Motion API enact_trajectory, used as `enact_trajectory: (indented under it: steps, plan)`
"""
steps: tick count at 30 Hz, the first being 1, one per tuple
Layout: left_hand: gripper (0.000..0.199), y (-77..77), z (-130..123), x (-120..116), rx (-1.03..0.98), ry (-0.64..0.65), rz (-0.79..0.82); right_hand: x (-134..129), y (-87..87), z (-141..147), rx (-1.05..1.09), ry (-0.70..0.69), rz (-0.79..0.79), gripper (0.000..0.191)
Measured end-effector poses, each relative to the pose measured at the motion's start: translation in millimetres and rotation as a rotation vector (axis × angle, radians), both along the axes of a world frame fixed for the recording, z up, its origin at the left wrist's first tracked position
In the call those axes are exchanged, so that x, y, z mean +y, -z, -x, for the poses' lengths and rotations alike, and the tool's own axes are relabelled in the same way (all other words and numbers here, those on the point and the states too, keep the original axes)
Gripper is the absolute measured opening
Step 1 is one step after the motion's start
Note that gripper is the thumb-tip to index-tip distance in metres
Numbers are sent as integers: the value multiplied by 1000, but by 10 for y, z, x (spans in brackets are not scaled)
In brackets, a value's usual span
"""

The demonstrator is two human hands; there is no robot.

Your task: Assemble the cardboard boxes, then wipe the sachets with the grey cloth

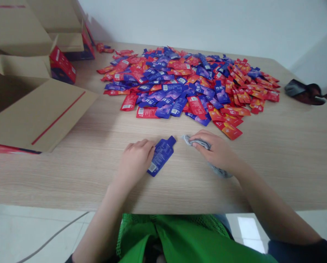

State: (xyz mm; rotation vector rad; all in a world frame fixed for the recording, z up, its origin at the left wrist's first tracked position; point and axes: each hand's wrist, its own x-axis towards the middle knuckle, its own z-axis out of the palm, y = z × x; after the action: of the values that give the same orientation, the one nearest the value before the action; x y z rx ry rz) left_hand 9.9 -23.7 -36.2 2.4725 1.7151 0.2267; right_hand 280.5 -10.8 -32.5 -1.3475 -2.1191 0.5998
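Head view: a blue packet (161, 155) lies flat on the surface (94, 186), between the two hands and close to the left one. Its little neck points up and to the right, and the side with the small print and white code faces up. The left hand (136, 159) is at the packet's left edge. The fingers (141, 143) of this hand are curled in and touch that edge, but I cannot tell if they pinch it or just press on it. The right hand (215, 149) is to the right of the packet and apart from it. Its fingers are closed around a grey cloth (220, 171). One end of the cloth pokes out past the fingertips, near the packet's neck, with a small gap between. The rest comes out under the palm.

Past the hands is a big pile (174, 89) of red and blue packets, lying every which way. Open boxes (61, 113) stand on the left. A dark, shiny thing (303, 93) lies far to the right. The person wears green clothes (188, 237).
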Motion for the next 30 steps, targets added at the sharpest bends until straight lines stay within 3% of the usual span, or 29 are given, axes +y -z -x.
enact_trajectory:
  steps: [3,6,10,14,17,20,24,26,28,30]
  plan:
    - [44,89,26,15,-37,30,-17,74,77,49,-18,-24,24,18]
    - [41,222,10,-101,-88,131,37,153,196,162,-16,-37,-1,21]
    - [42,317,-124,-273,-56,42,34,183,307,427,-97,-107,-69,27]
    - [51,227,-256,-362,-138,-132,123,239,358,501,-208,-135,-63,27]
    - [49,73,-207,-347,-401,-66,311,323,351,320,-62,9,-105,24]
    - [39,5,-108,-260,-535,67,259,364,335,143,43,88,-150,20]
    - [44,183,-168,-169,-301,384,119,335,334,121,71,102,-161,19]
    - [48,297,-280,-194,-165,444,116,319,320,147,82,110,-171,18]
    - [48,362,-401,-260,-75,350,77,310,287,151,94,132,-182,18]
    - [46,374,-502,-336,-19,166,5,304,242,125,95,173,-189,17]
